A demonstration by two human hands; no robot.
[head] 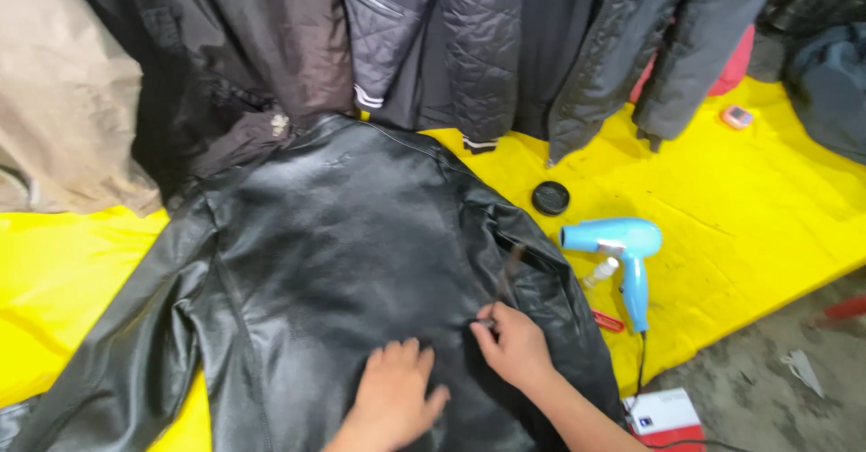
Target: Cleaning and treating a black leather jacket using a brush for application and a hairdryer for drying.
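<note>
A black leather jacket [334,253] lies back-up on a yellow sheet [740,208]. My left hand [394,393] rests flat on the jacket's lower back with its fingers spread. My right hand [512,344] is just to the right of it, near the seam by the right sleeve, pinching a thin dark brush-like tool [507,276] whose blurred tip points up along the seam.
A light blue hair dryer [622,253] lies right of the jacket, with a small white bottle [601,272], a red item [608,321] and a round black tin [550,198] near it. Several dark jackets [469,46] hang at the back. A white and red box [667,416] sits on the grey floor.
</note>
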